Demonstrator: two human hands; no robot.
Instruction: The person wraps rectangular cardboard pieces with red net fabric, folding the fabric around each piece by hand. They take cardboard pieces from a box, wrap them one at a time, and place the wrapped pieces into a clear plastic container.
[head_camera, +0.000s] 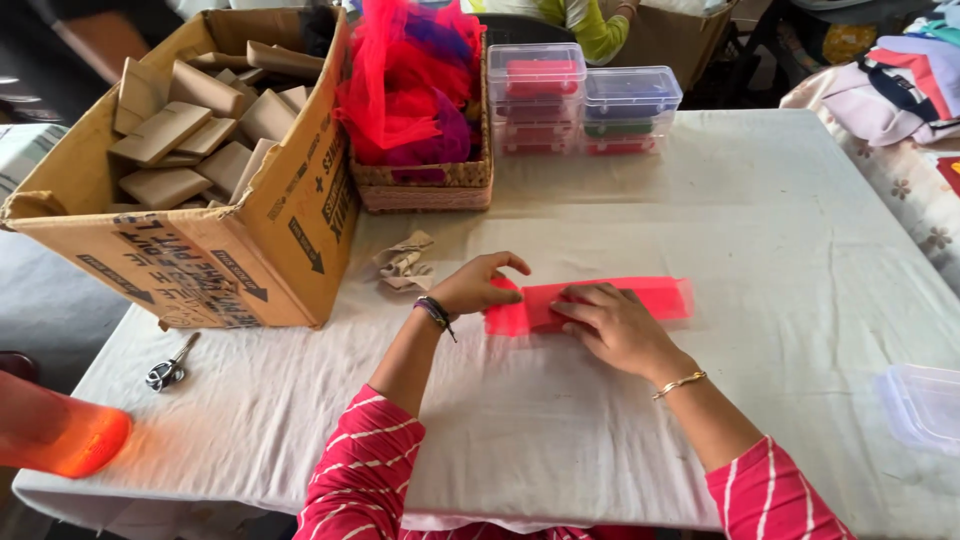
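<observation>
At frame centre, left hand (478, 288) pinches red net strip (590, 303); right hand (615, 325) presses it flat, fingers spread, mid-fold on table (560, 420).

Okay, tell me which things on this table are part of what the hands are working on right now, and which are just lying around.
In hand:
red net fabric strip, pressed flat on the white tablecloth
left hand, at its left end
right hand, on its middle

Lying about:
scissors
crumpled paper
cardboard box
basket of netting
stacked plastic boxes
</observation>
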